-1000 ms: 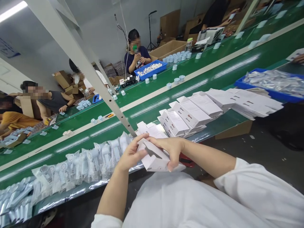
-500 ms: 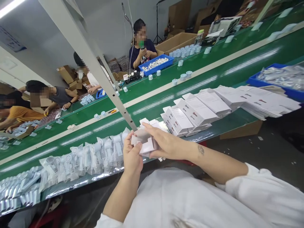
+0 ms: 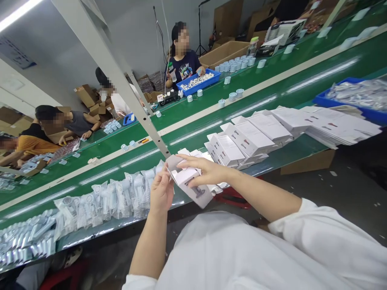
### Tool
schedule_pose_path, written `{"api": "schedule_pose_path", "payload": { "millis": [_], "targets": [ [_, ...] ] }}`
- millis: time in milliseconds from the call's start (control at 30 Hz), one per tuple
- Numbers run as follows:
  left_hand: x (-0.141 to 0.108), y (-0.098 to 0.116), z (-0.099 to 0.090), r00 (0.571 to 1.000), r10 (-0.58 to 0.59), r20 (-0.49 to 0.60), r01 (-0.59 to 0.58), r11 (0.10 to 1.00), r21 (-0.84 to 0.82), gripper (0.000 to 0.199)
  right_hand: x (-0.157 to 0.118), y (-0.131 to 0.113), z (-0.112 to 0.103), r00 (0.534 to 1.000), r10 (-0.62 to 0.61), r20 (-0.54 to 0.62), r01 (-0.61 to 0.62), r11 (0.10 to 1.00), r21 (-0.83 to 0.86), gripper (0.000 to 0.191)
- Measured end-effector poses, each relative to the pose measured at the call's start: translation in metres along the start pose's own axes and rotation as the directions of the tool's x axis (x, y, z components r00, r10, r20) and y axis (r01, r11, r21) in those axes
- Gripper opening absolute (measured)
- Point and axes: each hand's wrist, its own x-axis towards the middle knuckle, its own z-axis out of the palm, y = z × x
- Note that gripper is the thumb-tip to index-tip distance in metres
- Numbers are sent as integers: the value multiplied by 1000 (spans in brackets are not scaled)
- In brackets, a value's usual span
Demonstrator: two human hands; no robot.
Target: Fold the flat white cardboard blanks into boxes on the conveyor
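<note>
ok so both arms reach out front and the hands nearly meet. left forearm (image 3: 149,243) goes up pretty steep, left hand (image 3: 161,189) on top with thumb and fingers pinched together. right forearm (image 3: 263,195) slants in flatter, right hand (image 3: 208,171) has its fingers stretched leftward, kinda parted.

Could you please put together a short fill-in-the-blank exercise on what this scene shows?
1. Of the left hand and the right hand, ____ touch the small box.
2. In the picture, the row of bagged items is to the ____ of the box.
3. The long belt beyond the box is coloured ____.
4. The tray at the picture's right edge is coloured ____.

Missing words: both; left; green; blue.
</note>
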Motion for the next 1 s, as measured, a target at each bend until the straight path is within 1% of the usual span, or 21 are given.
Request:
{"api": "schedule_pose_path", "payload": {
  "millis": [33, 100, 133, 167, 233, 300, 367, 433, 467, 533, 600, 633, 667, 700, 733, 767, 800, 867, 933, 967, 1000],
  "targets": [
    [2, 0, -4, 1000, 15, -7, -15, 1000, -9, 38, 2, -3, -4, 999, -18, 39, 17, 999, 27, 73],
    [5, 0, -11, 1000, 27, -11, -27, 999, -33, 64, 6, -10, -8, 993, -38, 111, 31, 997, 65, 87],
    [5, -1, -12, 1000, 18, 15, -17, 999, -33, 73, 7, -13, -8, 990, -31, 138, 21, 997, 80, 92],
    [5, -1, -13, 999, 2, 52, -1, 1000, -18, 76, 7, -16, -8, 987, -16, 160, 2, 996, 86, 94],
    [1, 0, -12, 991, -39, 126, 34, 998, 49, 77, 9, -21, -8, 980, 21, 197, -33, 998, 59, 87],
    [-2, 1, -6, 988, -63, 139, 46, 991, 124, 73, 12, -26, -9, 971, 46, 236, -39, 999, -36, 63],
    [-2, 0, 1, 999, -15, 49, 6, 986, 169, 62, 16, -32, -12, 958, 57, 281, -16, 989, -147, 43],
    [0, -4, 9, 991, 64, -119, -42, 983, 177, 46, 19, -38, -14, 947, 72, 312, 0, 974, -225, 37],
    [1, -7, 12, 973, 97, -209, -61, 983, 174, 42, 19, -42, -13, 952, 82, 295, -2, 966, -260, 40],
    [1, -12, 17, 924, 138, -358, -85, 983, 161, 41, 14, -46, -5, 979, 77, 187, -11, 943, -333, 59],
    [-3, -16, 19, 888, 171, -427, -99, 978, 185, 40, 6, -46, 10, 1000, 28, 7, -23, 929, -369, 85],
    [-7, -16, 19, 893, 188, -410, -104, 970, 218, 39, 2, -44, 19, 996, -8, -89, -25, 931, -363, 90],
    [-10, -16, 17, 917, 191, -349, -101, 961, 259, 39, -2, -41, 27, 985, -38, -166, -22, 940, -342, 89],
    [-14, -14, 15, 951, 171, -258, -90, 950, 298, 38, -5, -37, 33, 975, -58, -216, -12, 951, -309, 82],
    [-16, -12, 12, 978, 128, -163, -69, 944, 322, 35, -7, -33, 38, 968, -74, -241, 4, 961, -277, 74],
    [-17, -10, 9, 994, 71, -88, -39, 945, 324, 31, -9, -28, 42, 965, -96, -243, 33, 967, -253, 66],
    [-16, -7, 6, 999, 14, -43, 0, 953, 304, 30, -10, -25, 44, 964, -131, -229, 74, 967, -242, 61],
    [-13, -4, 2, 997, -81, -17, 82, 974, 209, 37, -12, -20, 44, 954, -219, -207, 165, 954, -249, 58],
    [-10, -4, 3, 991, -133, 13, 130, 984, 121, 56, -15, -18, 43, 935, -276, -224, 216, 942, -258, 58],
    [-9, -5, 5, 989, -147, 32, 143, 985, 96, 65, -17, -18, 42, 934, -277, -227, 221, 944, -244, 59],
    [-10, -7, 8, 987, -155, 38, 151, 985, 81, 69, -19, -18, 41, 938, -264, -226, 216, 952, -217, 63]
  ]
}}
